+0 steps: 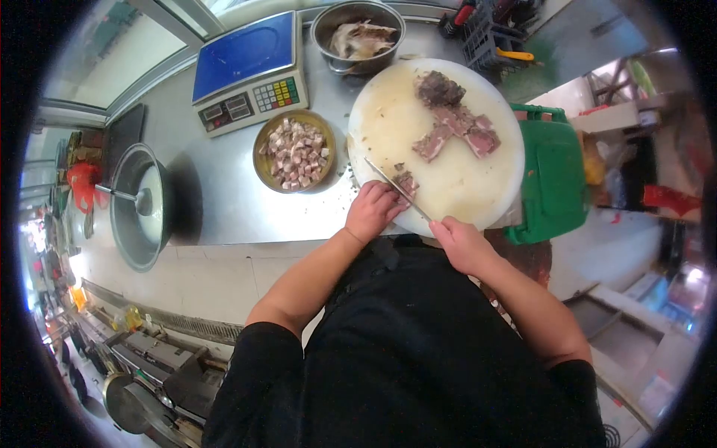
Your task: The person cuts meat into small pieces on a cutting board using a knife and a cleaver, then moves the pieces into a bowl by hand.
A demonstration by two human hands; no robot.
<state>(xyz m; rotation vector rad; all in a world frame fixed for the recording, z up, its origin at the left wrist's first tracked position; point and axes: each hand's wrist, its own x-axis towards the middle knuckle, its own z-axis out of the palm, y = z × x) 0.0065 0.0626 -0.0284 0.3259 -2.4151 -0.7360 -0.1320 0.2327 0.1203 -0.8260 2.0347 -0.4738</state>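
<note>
At the near edge of the round cutting board [463, 187], the left hand [371, 211] pins a small meat piece [408, 181], grip curled together on it. The right hand [463, 243], grip clamped on the knife [394, 187], lays the blade beside that piece; a bowl of diced meat [295, 153] stands left of the board on the bench [216, 194]

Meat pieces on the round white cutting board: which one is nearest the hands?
The small meat piece at the near edge of the round white cutting board, by the left hand at the knife blade; the larger reddish slabs lie farther up.
</note>
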